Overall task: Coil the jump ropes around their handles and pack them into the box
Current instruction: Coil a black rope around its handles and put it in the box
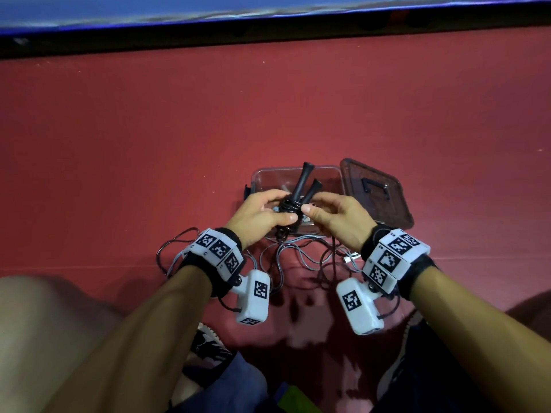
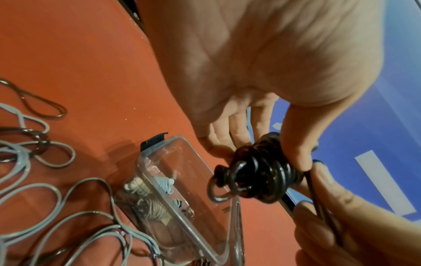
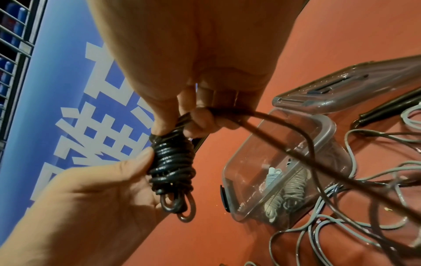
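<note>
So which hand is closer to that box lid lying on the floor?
Right. The right hand is beside the lid; the left hand is across the black rope bundle.

The supporting surface is a red floor mat (image 1: 149, 138), bounded at the far side by a black edge strip (image 1: 268, 31). A clear plastic box (image 1: 262, 177) rests directly on the mat at centre. Its lid (image 1: 384, 201), fitted with a dark handle, lies just right of the box. Loose grey and dark jump ropes (image 1: 301, 254) lie tangled on the mat near the box.
</note>
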Action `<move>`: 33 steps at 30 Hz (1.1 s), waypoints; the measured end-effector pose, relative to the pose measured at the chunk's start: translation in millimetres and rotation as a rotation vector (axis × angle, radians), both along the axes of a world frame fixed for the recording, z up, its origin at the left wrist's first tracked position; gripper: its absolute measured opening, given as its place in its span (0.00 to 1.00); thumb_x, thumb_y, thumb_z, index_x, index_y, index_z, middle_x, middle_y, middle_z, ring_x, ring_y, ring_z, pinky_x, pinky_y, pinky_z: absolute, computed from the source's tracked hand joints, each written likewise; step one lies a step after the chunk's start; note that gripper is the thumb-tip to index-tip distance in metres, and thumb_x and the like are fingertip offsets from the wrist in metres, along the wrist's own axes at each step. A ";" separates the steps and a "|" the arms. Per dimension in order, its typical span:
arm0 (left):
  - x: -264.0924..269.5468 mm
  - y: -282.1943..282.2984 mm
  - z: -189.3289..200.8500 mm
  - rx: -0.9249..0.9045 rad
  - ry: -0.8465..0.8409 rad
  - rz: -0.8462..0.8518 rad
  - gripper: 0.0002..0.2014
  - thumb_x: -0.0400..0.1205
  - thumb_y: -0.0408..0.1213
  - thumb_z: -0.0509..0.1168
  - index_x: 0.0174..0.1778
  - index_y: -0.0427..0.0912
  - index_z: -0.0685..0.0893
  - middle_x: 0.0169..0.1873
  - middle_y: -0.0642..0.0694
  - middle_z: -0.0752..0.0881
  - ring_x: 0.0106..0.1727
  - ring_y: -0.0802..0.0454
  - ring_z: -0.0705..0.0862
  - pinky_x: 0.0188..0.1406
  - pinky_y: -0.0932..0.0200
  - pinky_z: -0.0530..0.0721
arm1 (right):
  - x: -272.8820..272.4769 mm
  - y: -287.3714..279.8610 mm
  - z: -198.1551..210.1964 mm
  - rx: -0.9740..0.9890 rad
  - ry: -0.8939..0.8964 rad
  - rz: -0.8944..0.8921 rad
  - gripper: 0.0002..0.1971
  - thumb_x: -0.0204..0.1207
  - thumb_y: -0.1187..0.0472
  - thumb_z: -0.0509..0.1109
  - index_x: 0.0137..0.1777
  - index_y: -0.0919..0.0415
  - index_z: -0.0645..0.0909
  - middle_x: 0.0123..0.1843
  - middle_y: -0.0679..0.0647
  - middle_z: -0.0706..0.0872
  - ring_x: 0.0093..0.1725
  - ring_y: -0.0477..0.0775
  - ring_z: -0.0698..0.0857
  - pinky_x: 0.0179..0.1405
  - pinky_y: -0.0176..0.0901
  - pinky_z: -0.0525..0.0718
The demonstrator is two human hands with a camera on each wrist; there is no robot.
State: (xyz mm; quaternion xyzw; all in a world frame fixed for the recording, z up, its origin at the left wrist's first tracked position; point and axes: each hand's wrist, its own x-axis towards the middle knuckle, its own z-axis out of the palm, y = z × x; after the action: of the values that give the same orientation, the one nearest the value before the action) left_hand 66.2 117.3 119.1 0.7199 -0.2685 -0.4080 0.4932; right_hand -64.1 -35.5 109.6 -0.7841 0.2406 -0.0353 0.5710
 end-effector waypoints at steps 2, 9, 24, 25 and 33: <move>2.4 -1.0 -2.6 0.003 0.026 0.028 0.19 0.82 0.22 0.69 0.69 0.37 0.81 0.58 0.40 0.91 0.55 0.51 0.90 0.54 0.64 0.85 | -1.3 -2.1 4.4 -0.052 0.003 0.035 0.11 0.84 0.50 0.69 0.42 0.50 0.88 0.29 0.52 0.76 0.31 0.50 0.73 0.36 0.43 0.74; 2.4 -3.0 -12.9 -0.002 0.052 0.076 0.11 0.82 0.37 0.70 0.59 0.45 0.80 0.56 0.41 0.91 0.53 0.50 0.89 0.61 0.52 0.85 | -4.0 -5.7 9.1 -0.035 0.027 0.009 0.11 0.83 0.60 0.71 0.40 0.62 0.88 0.31 0.51 0.79 0.32 0.43 0.75 0.38 0.33 0.74; -11.2 -6.4 -18.0 0.185 -0.494 -0.033 0.28 0.70 0.49 0.83 0.66 0.53 0.88 0.55 0.46 0.75 0.58 0.54 0.77 0.56 0.72 0.72 | 1.6 4.3 -8.7 -0.094 0.030 -0.156 0.15 0.76 0.53 0.78 0.28 0.54 0.85 0.24 0.42 0.83 0.26 0.40 0.78 0.36 0.40 0.76; -10.3 -6.9 -16.2 0.188 -0.517 -0.021 0.26 0.70 0.50 0.83 0.65 0.54 0.88 0.54 0.47 0.76 0.56 0.54 0.78 0.53 0.73 0.72 | 1.3 5.0 -6.6 -0.119 0.030 -0.130 0.15 0.78 0.53 0.76 0.28 0.53 0.85 0.23 0.41 0.82 0.26 0.39 0.77 0.37 0.40 0.75; 0.8 -9.0 -19.1 0.124 -0.247 0.078 0.30 0.65 0.50 0.82 0.64 0.50 0.86 0.57 0.48 0.89 0.57 0.49 0.90 0.66 0.42 0.86 | -1.6 1.0 12.5 0.015 -0.011 -0.009 0.13 0.83 0.67 0.69 0.38 0.56 0.88 0.25 0.42 0.83 0.28 0.41 0.77 0.35 0.32 0.77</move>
State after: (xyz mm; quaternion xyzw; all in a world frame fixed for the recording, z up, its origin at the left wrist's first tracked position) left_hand 67.0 108.3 100.0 0.8034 -0.2733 -0.3128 0.4266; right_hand -65.7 -34.4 122.1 -0.7785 0.2414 -0.0403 0.5780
